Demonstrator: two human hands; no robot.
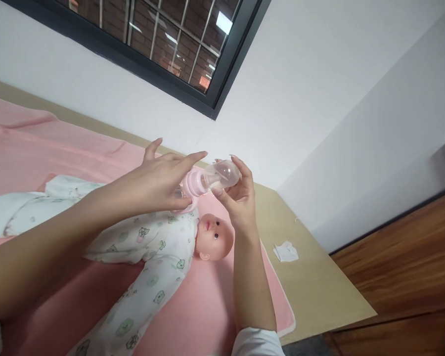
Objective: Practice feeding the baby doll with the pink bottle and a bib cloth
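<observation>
A baby bottle point(195, 184) with a pink collar and pink handle is held sideways above a baby doll point(213, 237). My left hand point(159, 180) grips it from the left, thumb below and some fingers lifted away; much of the bottle's body is hidden behind this hand. At the other end, the fingers and thumb of my right hand point(241, 195) close around the clear domed cap point(224, 174). The cap sits over or against the teat end; whether it is fastened I cannot tell. The doll lies on its back in white patterned clothes, face up under my hands.
Beneath the doll a pink blanket point(193, 306) covers part of a light wooden table point(319, 291). A small white cloth point(286, 251) lies to the right. Behind rises a white wall with a dark-framed window point(215, 99); wood panelling point(411, 257) stands at right.
</observation>
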